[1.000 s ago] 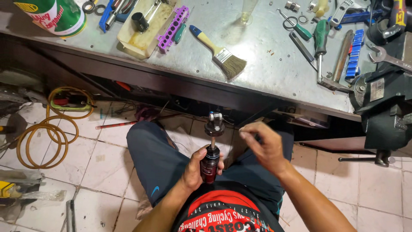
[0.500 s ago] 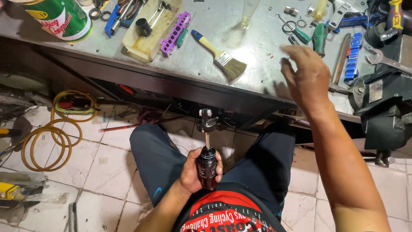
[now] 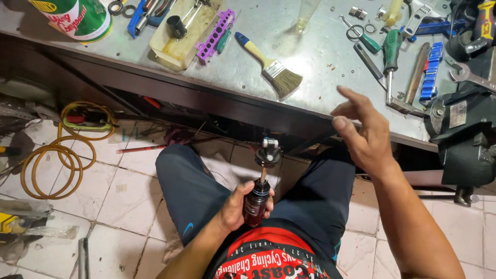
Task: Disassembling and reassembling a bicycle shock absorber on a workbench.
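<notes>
— Where's the worktop?
— Ahead, its front edge just beyond the raised right hand, fingers apart, holding nothing. Green-and-red can at its far left corner.
— And the shock absorber?
— Over the lap, upright, eyelet end up; left hand clamped round its dark body.

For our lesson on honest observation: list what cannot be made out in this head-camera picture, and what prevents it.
- Lower body of the dark shock absorber: wrapped by the left hand.
- Right hand palm: turned away, seemingly empty.
- Green can: top cut off by the frame edge.
- Black vise: cut off by the right edge.
- Under the metal workbench: lost in shadow.
</notes>
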